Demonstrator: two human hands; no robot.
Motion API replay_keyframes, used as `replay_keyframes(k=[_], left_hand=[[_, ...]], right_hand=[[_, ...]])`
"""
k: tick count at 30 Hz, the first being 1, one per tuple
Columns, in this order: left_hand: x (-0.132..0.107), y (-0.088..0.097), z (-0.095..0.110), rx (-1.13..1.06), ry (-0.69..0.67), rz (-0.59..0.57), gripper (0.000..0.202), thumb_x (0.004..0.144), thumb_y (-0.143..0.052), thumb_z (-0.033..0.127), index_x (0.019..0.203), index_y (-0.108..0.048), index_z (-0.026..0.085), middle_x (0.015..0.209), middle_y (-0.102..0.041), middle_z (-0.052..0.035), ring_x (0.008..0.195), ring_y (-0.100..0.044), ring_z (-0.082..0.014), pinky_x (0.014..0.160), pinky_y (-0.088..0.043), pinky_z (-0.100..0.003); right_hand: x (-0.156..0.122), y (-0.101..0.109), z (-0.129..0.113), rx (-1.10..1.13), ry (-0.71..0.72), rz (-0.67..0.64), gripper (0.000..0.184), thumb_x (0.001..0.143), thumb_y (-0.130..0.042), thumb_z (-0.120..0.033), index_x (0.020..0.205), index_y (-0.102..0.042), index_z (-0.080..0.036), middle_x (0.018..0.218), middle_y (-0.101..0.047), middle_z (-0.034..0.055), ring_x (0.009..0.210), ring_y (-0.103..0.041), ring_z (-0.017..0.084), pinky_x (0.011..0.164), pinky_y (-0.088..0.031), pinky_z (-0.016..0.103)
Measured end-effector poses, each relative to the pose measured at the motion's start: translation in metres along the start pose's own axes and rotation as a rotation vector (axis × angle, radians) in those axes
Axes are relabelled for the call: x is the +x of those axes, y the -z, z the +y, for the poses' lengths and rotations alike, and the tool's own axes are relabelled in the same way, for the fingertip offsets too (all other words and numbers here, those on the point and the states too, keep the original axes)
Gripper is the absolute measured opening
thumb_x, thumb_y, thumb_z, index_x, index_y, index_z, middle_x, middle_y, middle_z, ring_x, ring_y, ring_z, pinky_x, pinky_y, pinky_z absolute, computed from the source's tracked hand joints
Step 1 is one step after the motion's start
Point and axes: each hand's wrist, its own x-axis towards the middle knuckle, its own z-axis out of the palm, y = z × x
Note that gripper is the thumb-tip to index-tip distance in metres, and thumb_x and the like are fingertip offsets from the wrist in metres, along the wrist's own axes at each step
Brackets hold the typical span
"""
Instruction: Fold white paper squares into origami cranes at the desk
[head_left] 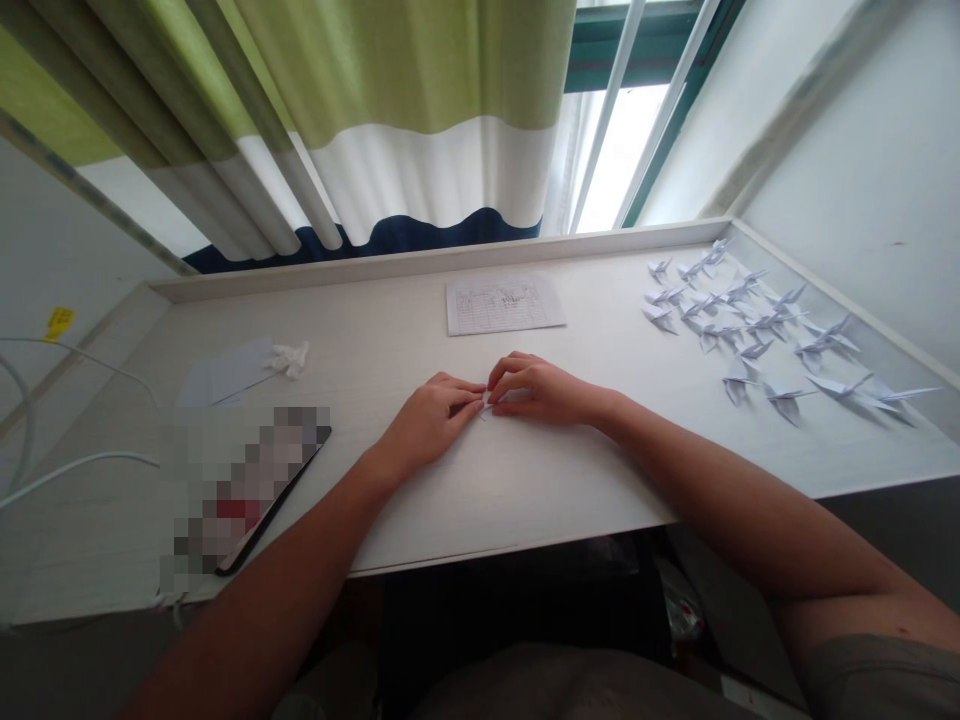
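Two white cables point(97, 460) came in at the far left of the pale desk point(420, 520), below a yellow tag point(60, 322) on the side wall. Next lay some white paper sheets point(225, 372) with a crumpled tissue point(289, 360) at their right edge, and nearer the person a dark-edged flat device point(271, 508) whose face was pixelated. The left forearm passed just beside it, so an elbow swung outward might have nudged it toward the front edge.

In the middle, the left hand point(433, 415) rested low over the desk, its thumb and fingertips drawn together on a small white paper piece point(486, 398). That piece sat between the two hands, mostly covered by fingers, so its folds could not be told. Being so small, it could have creased askew if the fingertips pressed unevenly, or torn if the hands pulled against each other. Beyond it lay a printed sheet point(506, 305), apart from both hands.

The right hand point(536, 390) was curled, its thumb and fingers closed on the same piece from the other side. Farther right stood many folded paper birds point(739, 380), set close together; a sweep of the right forearm, or a draught from the window point(637, 130), could have tipped or scattered them.
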Motion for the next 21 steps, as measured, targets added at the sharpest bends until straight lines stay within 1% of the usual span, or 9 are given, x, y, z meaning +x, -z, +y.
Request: replay_keyframes(k=[4, 8, 10, 15, 18, 21], left_hand=[[0.000, -0.001, 0.001, -0.020, 0.025, 0.016, 0.022, 0.100, -0.064, 0.028, 0.104, -0.086, 0.027, 0.117, -0.084, -0.0033, 0.114, -0.071, -0.0270, 0.105, -0.060, -0.050], [0.000, 0.001, 0.001, -0.036, 0.043, 0.026, 0.024, 0.101, -0.062, 0.029, 0.102, -0.086, 0.026, 0.116, -0.084, -0.0041, 0.114, -0.072, -0.0268, 0.106, -0.059, -0.050], [0.001, 0.003, 0.001, -0.038, 0.037, 0.010, 0.023, 0.099, -0.063, 0.027, 0.104, -0.085, 0.026, 0.117, -0.083, -0.0041, 0.114, -0.072, -0.0265, 0.107, -0.059, -0.049], [0.001, 0.009, -0.003, -0.042, 0.031, -0.054, 0.024, 0.095, -0.068, 0.023, 0.113, -0.084, 0.027, 0.123, -0.082, -0.0035, 0.118, -0.071, -0.0254, 0.110, -0.057, -0.048], [0.001, 0.009, -0.006, -0.015, 0.042, -0.051, 0.025, 0.096, -0.068, 0.024, 0.115, -0.083, 0.023, 0.126, -0.081, -0.0057, 0.121, -0.070, -0.0260, 0.112, -0.056, -0.048], [0.000, 0.008, -0.005, 0.040, 0.020, -0.041, 0.025, 0.096, -0.068, 0.024, 0.116, -0.083, 0.021, 0.128, -0.080, -0.0075, 0.123, -0.069, -0.0272, 0.113, -0.054, -0.049]], right_hand=[[0.002, -0.002, -0.001, 0.005, -0.032, 0.037, 0.014, 0.100, -0.068, -0.025, 0.093, -0.080, -0.022, 0.107, -0.076, 0.0087, 0.104, -0.066, 0.025, 0.099, -0.049, 0.044], [0.003, -0.005, -0.002, 0.019, -0.071, 0.053, 0.015, 0.099, -0.069, -0.024, 0.087, -0.075, -0.020, 0.109, -0.074, 0.0096, 0.105, -0.065, 0.025, 0.099, -0.049, 0.044], [0.003, -0.006, -0.002, 0.010, -0.086, 0.053, 0.016, 0.099, -0.068, -0.025, 0.085, -0.072, -0.019, 0.110, -0.073, 0.0101, 0.106, -0.064, 0.025, 0.099, -0.049, 0.044], [0.003, -0.010, 0.001, -0.028, -0.107, 0.053, 0.016, 0.100, -0.066, -0.027, 0.086, -0.069, -0.019, 0.112, -0.071, 0.0107, 0.107, -0.061, 0.026, 0.100, -0.047, 0.044], [0.005, -0.012, 0.003, -0.055, -0.113, 0.062, 0.015, 0.101, -0.065, -0.028, 0.089, -0.069, -0.020, 0.112, -0.070, 0.0106, 0.106, -0.060, 0.026, 0.099, -0.047, 0.043], [0.006, -0.013, 0.004, -0.073, -0.106, 0.067, 0.014, 0.100, -0.065, -0.027, 0.089, -0.069, -0.019, 0.111, -0.071, 0.0108, 0.105, -0.060, 0.026, 0.098, -0.047, 0.044]])
